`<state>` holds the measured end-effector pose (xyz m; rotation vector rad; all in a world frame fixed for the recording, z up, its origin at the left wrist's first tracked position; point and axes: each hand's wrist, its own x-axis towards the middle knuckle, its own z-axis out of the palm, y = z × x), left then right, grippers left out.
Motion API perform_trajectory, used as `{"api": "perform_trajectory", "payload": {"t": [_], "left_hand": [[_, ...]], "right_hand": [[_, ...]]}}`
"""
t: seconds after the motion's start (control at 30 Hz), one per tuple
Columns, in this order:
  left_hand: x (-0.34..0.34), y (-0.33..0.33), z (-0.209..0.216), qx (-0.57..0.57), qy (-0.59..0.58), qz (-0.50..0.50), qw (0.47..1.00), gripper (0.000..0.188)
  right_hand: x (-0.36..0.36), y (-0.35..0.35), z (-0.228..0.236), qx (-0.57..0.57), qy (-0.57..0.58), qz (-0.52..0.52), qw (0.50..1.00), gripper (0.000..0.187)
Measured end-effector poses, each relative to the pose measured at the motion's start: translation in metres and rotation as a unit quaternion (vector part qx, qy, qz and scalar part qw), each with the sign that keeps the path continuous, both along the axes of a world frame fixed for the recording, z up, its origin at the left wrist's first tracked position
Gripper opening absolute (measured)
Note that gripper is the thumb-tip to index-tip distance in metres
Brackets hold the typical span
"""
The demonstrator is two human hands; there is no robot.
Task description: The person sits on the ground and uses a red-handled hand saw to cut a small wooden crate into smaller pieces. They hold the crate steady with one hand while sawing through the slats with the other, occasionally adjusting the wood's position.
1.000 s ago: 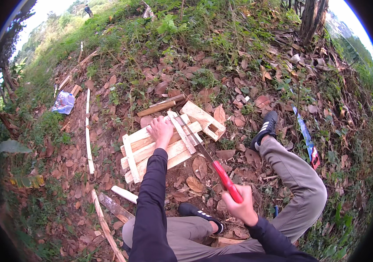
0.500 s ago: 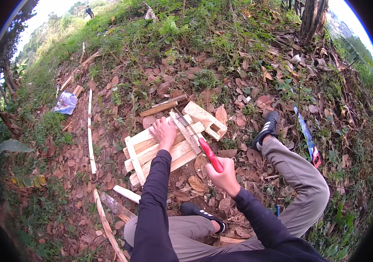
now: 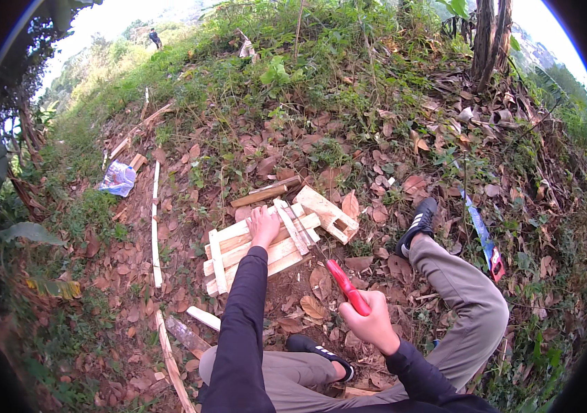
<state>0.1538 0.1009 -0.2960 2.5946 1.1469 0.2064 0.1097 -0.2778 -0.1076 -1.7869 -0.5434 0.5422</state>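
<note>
A small panel of pale wooden slats [image 3: 266, 260] lies on the ground in front of me, with one cross strip [image 3: 217, 261] over its left end and another cross strip [image 3: 292, 228] near its right end. My left hand [image 3: 264, 226] rests on the slats beside the right strip, fingers stretched out and pressing down. My right hand [image 3: 374, 323] is closed round the red handle of a handsaw [image 3: 345, 283]. Its narrow dark blade runs up and left, along the outer side of the right strip, across the slat ends. Whether the teeth touch wood, I cannot tell.
Beyond the panel lie a board with a rectangular hole [image 3: 328, 215] and brown offcuts [image 3: 266, 194]. Long thin strips [image 3: 156, 227] and a clear plastic bag [image 3: 118, 179] lie left. A long blue blade-shaped thing [image 3: 480, 230] lies beyond my right leg. A person [image 3: 155, 38] stands far off.
My right hand has drawn the handsaw back toward me, down and to the right. The left hand stays on the slats. The whole view has shifted slightly.
</note>
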Motion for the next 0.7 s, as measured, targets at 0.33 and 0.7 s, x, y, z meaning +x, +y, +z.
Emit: {"api": "perform_trajectory", "payload": {"t": [0.33,0.7], "left_hand": [[-0.029,-0.068,0.035,-0.046,0.113,-0.001,0.993,0.062],[-0.025,-0.060,0.027,-0.047,0.115,-0.004,0.992,0.061]], "right_hand": [[-0.025,-0.024,-0.022,0.019,0.000,0.009,1.000,0.031],[0.002,-0.022,-0.037,0.018,-0.014,-0.014,1.000,0.028]]}}
